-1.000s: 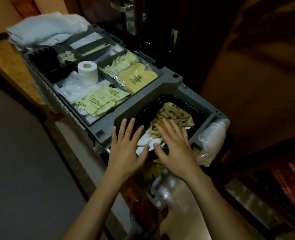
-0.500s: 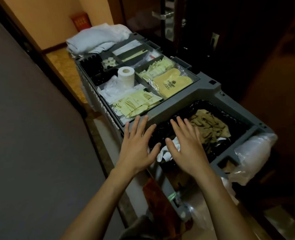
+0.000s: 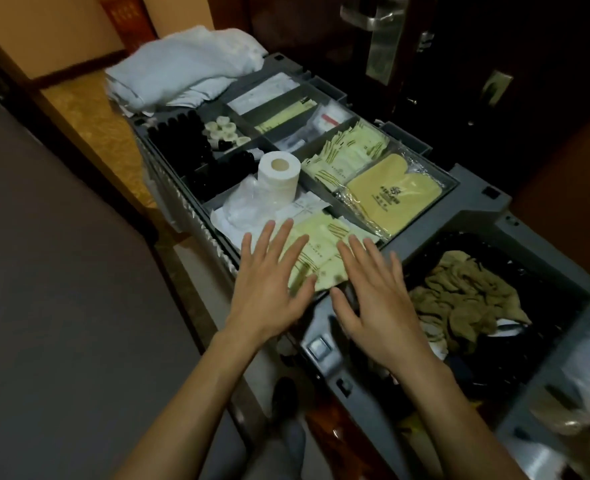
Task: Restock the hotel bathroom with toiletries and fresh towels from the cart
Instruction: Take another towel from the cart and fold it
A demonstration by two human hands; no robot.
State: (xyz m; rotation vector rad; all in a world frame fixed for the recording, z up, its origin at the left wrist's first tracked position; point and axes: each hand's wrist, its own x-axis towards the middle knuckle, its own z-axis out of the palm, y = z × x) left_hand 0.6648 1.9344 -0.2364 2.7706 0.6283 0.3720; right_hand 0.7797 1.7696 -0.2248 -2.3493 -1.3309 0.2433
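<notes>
Looking down in the head view, the grey cart (image 3: 477,216) runs from upper left to lower right, its top tray divided into compartments. The left hand (image 3: 269,289) and right hand (image 3: 376,303) are held side by side, palms down, fingers straight and spread, grasping nothing. Both lie over the near end of the tray, fingertips above a pile of pale green sachets (image 3: 321,244) in the nearest compartment; whether they touch the sachets cannot be told.

Just beyond this pile a toilet roll (image 3: 279,178) stands upright beside crumpled clear wrappers (image 3: 248,202). Across a divider to the right, another compartment holds stacked sachets (image 3: 349,150) and yellow packs (image 3: 390,195) sealed in clear film. Farther back are black bottles (image 3: 182,136) and small cream-capped pots (image 3: 224,131).

White towels (image 3: 182,67) are heaped on the far end of the cart. Right of the right hand, a black-lined bin (image 3: 529,271) set into the cart contains tan cloths (image 3: 466,292). A clear plastic bag (image 3: 584,375) sits at the cart's right edge. A dark door with a metal lever handle (image 3: 373,19) stands behind the cart.
</notes>
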